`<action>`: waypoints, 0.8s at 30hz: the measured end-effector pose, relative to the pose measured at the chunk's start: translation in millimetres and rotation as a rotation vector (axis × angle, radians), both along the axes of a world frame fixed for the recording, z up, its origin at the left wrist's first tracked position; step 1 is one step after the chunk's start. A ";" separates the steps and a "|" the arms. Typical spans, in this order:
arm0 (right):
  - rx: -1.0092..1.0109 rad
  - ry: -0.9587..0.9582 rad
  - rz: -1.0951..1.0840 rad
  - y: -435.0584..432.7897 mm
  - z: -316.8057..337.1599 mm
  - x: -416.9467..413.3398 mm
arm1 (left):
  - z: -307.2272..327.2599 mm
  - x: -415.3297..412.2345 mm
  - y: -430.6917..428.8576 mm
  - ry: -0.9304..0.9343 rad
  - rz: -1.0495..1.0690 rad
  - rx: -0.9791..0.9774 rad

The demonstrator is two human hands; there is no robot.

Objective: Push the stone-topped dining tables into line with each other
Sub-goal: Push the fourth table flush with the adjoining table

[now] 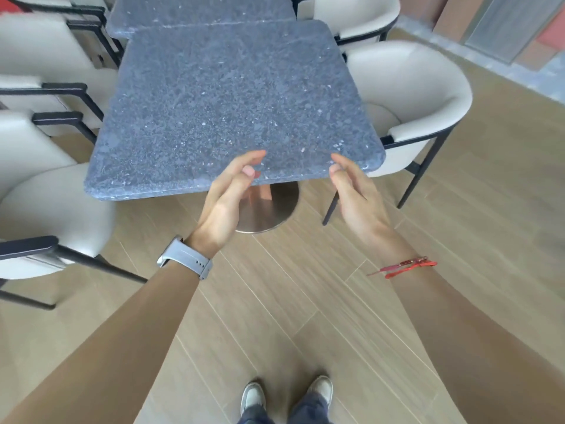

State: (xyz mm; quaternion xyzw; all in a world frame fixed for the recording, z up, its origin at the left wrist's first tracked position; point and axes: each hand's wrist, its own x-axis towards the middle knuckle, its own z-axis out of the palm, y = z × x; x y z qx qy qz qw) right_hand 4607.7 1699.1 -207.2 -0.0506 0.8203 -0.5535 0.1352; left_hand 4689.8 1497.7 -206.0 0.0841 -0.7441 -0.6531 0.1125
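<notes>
The person stands at the near edge of the near table [232,102], a grey speckled stone top with rounded corners on a round metal pedestal base [269,209]. Both arms reach forward. The left hand [227,194] is at the middle of that near edge, fingers loosely curved and grasping nothing. Its fingertips lie over the stone, though contact cannot be told. The right hand [354,191] is towards the near right corner, palm turned inward and fingers relaxed, also released (it too may or may not touch the edge).

The far table [198,10], with the same stone top, lies close against the near table's far edge and sits offset to the left, so their side edges do not line up.

A cream armchair [422,96] with a black metal frame stands at the near table's right edge, and another cream chair [61,209] stands off its near left corner. A grey-strapped watch [186,258] is on the left wrist and a red thread bracelet [406,266] on the right. Pale shoes [253,393] stand on the wood-look plank floor [305,301].
</notes>
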 end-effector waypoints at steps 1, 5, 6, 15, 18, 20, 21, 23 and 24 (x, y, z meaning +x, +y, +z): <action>-0.012 -0.003 -0.015 15.1 4.3 -1.7 | 5.2 -3.6 12.5 0.007 -0.006 0.013; -0.049 -0.015 -0.040 71.0 18.1 -14.5 | 22.4 -25.9 58.7 0.008 -0.047 0.062; -0.059 -0.007 -0.045 81.9 22.7 -16.8 | 25.6 -32.0 68.3 0.007 -0.062 0.062; -0.135 0.029 -0.182 174.2 48.1 -62.8 | 53.8 -103.1 155.1 0.084 -0.179 0.033; -0.161 0.018 -0.233 195.7 48.9 -87.9 | 56.1 -138.1 178.4 0.090 -0.222 0.033; -0.178 0.021 -0.262 206.4 47.3 -107.4 | 54.6 -164.2 192.1 0.089 -0.249 0.035; -0.186 0.024 -0.279 211.7 46.0 -118.9 | 53.1 -179.7 198.6 0.088 -0.263 0.035; -0.195 0.025 -0.307 220.2 43.7 -141.6 | 49.7 -209.3 208.7 0.086 -0.283 0.036; -0.196 0.025 -0.319 223.8 43.5 -153.8 | 48.4 -225.5 212.5 0.089 -0.293 0.036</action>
